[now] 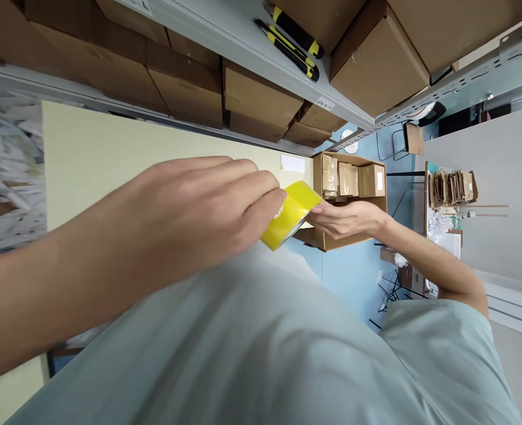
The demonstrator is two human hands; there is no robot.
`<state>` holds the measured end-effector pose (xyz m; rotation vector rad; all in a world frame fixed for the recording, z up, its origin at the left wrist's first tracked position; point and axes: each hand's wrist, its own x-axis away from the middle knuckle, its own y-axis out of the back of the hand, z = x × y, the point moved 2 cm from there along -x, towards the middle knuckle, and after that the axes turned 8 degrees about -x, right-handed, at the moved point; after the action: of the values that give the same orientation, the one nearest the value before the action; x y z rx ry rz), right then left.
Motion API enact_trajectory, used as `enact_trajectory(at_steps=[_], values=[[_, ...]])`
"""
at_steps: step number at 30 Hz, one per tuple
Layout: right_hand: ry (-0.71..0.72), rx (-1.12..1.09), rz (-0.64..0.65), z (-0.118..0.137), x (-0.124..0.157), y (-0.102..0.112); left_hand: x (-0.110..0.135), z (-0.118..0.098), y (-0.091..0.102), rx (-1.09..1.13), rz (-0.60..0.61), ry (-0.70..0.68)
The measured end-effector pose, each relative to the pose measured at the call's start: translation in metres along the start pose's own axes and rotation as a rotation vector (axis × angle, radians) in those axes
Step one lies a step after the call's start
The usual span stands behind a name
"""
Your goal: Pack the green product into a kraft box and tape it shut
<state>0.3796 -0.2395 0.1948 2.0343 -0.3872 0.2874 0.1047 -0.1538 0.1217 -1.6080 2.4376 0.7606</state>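
one yellow tape roll (299,206) before the shirt (265,342); i see the left hand (203,203) clasping it, the right hand (347,218) touching its edge, pinching or not i cannot tell. open carton (347,243) behind; cutters (297,30) on the shelf (225,35); paper scraps (4,159) far left.

I am wearing a pale grey-green shirt (252,342), soft folds creasing across the lower centre, a short sleeve (444,336) draping loosely at lower right, bare forearms (48,295) showing.
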Motion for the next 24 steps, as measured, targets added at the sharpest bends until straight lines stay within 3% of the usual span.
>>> enact_trajectory(at_steps=[1, 2, 6, 14, 17, 22, 24], values=[[0.005, -0.010, 0.010, 0.000, -0.001, -0.001, -0.008, -0.011, 0.005, -0.067, 0.172, -0.075], [0.008, -0.015, 0.015, -0.001, -0.002, -0.001, -0.017, -0.020, 0.011, -0.110, 0.247, -0.128], [-0.017, -0.020, -0.008, -0.001, -0.003, -0.005, -0.041, -0.038, 0.019, -0.126, 0.381, -0.172], [-0.292, -0.321, -0.074, 0.001, 0.007, -0.013, -0.028, -0.021, 0.035, -0.130, 0.261, 0.104], [-0.278, -0.351, -0.081, 0.004, 0.004, -0.012, -0.020, -0.021, 0.041, -0.188, 0.211, 0.107], [-0.278, -0.286, -0.138, 0.007, -0.004, -0.008, -0.015, -0.023, 0.041, -0.265, 0.197, -0.007], [-0.351, -0.304, -0.148, 0.008, -0.002, -0.009, -0.012, -0.023, 0.046, -0.178, 0.033, 0.077]])
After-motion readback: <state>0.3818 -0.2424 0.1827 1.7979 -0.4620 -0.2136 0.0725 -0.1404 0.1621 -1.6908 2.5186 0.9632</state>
